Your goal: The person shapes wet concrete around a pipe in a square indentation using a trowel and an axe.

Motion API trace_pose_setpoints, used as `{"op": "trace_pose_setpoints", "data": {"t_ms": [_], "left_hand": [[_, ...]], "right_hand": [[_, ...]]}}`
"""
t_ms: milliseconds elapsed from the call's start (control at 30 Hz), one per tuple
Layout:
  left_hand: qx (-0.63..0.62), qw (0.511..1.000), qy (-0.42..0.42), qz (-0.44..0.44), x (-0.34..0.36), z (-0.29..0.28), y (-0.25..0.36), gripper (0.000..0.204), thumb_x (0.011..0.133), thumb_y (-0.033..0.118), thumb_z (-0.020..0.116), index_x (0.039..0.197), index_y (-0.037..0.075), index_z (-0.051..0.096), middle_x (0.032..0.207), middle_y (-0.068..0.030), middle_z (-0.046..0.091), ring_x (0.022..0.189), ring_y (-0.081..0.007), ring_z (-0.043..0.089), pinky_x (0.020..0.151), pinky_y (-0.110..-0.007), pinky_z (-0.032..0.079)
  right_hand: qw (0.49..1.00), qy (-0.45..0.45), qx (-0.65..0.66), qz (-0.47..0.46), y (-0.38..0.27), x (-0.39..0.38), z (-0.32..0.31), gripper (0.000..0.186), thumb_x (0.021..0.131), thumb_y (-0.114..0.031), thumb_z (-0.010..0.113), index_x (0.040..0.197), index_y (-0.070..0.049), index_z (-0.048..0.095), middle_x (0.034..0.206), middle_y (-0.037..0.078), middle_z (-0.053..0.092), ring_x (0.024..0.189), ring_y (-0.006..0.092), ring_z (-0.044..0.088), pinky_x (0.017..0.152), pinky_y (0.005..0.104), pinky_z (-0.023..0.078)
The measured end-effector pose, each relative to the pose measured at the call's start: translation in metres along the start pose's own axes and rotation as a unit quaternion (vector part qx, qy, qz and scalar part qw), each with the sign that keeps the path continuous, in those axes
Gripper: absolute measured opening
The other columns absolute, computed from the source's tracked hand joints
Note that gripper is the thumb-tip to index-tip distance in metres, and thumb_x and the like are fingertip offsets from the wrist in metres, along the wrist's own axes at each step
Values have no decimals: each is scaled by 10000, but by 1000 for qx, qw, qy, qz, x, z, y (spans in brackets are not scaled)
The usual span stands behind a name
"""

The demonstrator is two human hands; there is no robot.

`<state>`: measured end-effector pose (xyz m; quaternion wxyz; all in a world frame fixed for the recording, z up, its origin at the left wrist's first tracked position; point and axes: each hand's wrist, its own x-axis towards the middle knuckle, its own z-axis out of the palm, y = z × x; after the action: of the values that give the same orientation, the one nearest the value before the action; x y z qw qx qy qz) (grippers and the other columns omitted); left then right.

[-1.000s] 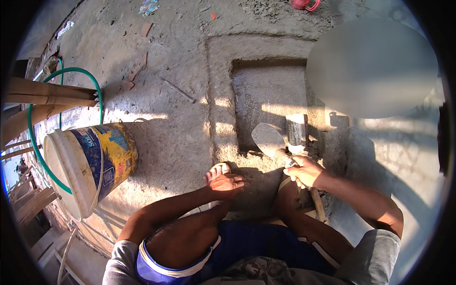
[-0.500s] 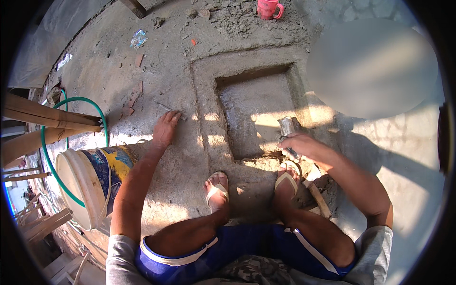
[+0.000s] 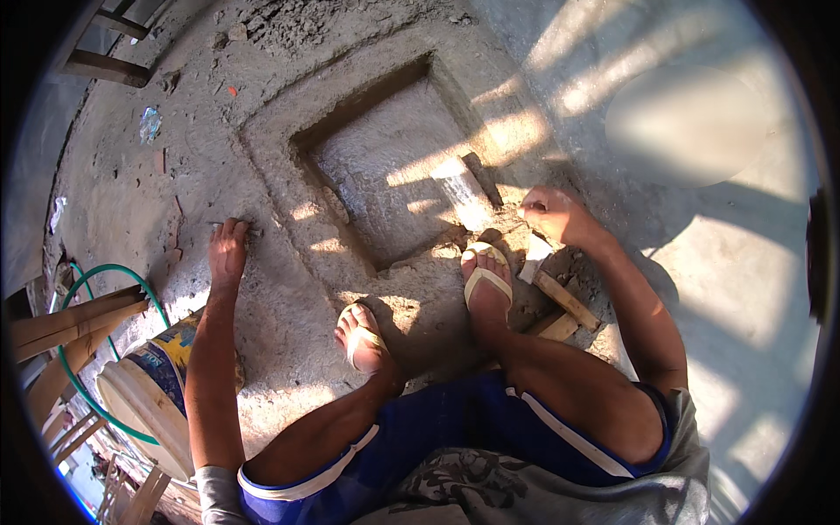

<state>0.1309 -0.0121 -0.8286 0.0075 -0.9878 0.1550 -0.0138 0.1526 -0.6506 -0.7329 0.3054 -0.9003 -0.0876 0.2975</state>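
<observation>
Near the right sandal [image 3: 487, 275], the right hand [image 3: 558, 215] is curled; the left hand [image 3: 228, 252] is bent over a thin rod [image 3: 255, 232] on the rough, grey ground [image 3: 284, 328]. Whether either grips, I cannot tell. Farther ahead, a pit [image 3: 378, 144] lies partly sunlit.

A rectangular recess [image 3: 372, 157] in rough grey ground lies at 11 o'clock, its floor streaked with sunlight. At the recess's 4 o'clock side, 1 pale, sunlit block [image 3: 464, 194] lies slanted from 11 to 5 o'clock. At 9 o'clock, 1 thin grey rod [image 3: 255, 233] shows only its 2 ends, the middle hidden by the left hand [image 3: 227, 259].
</observation>
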Motion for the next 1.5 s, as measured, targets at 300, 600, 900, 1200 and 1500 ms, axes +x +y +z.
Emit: {"op": "trace_pose_setpoints", "data": {"t_ms": [300, 600, 900, 1200, 1500], "left_hand": [[23, 997, 59, -38, -14, -5, -4, 203, 862, 94, 667, 1058, 90, 613, 986, -90, 659, 952, -296, 631, 838, -421, 476], [-479, 779, 268, -302, -30, -19, 20, 218, 1074, 135, 469, 1260, 27, 507, 1050, -75, 620, 976, -220, 674, 882, -356, 549], [-604, 631, 258, -413, -84, -18, 64, 320, 1074, 186, 488, 1354, 31, 481, 1067, -43, 608, 1014, -171, 649, 901, -335, 523], [-617, 645, 226, -391, -87, -7, 70, 244, 1037, 82, 534, 1262, -2, 489, 1092, -80, 641, 964, -165, 639, 895, -329, 519], [-624, 682, 156, -349, -56, -35, 100, 295, 1017, 80, 585, 1280, -31, 510, 1061, -87, 681, 1022, -198, 676, 911, -349, 568]], "right_hand": [[951, -60, -174, 247, 57, -148, 76, 517, 783, -455, 783, 1026, -22, 637, 997, 202, 675, 987, 400, 663, 811, 498, 539], [954, -87, -153, 243, 54, -145, 88, 427, 743, -251, 753, 1053, 0, 599, 987, 253, 686, 966, 442, 667, 822, 516, 533], [955, -83, -107, 265, 78, -150, 98, 513, 704, -258, 783, 1137, -21, 645, 1058, 266, 696, 1022, 425, 672, 859, 501, 526], [951, -115, -78, 275, 77, -146, 99, 528, 756, -299, 788, 1139, 24, 619, 1090, 291, 672, 1061, 431, 653, 885, 511, 505], [912, -171, 40, 371, 46, -134, 84, 546, 808, -282, 781, 1219, 35, 612, 962, 181, 708, 829, 272, 693, 713, 424, 544]]}}
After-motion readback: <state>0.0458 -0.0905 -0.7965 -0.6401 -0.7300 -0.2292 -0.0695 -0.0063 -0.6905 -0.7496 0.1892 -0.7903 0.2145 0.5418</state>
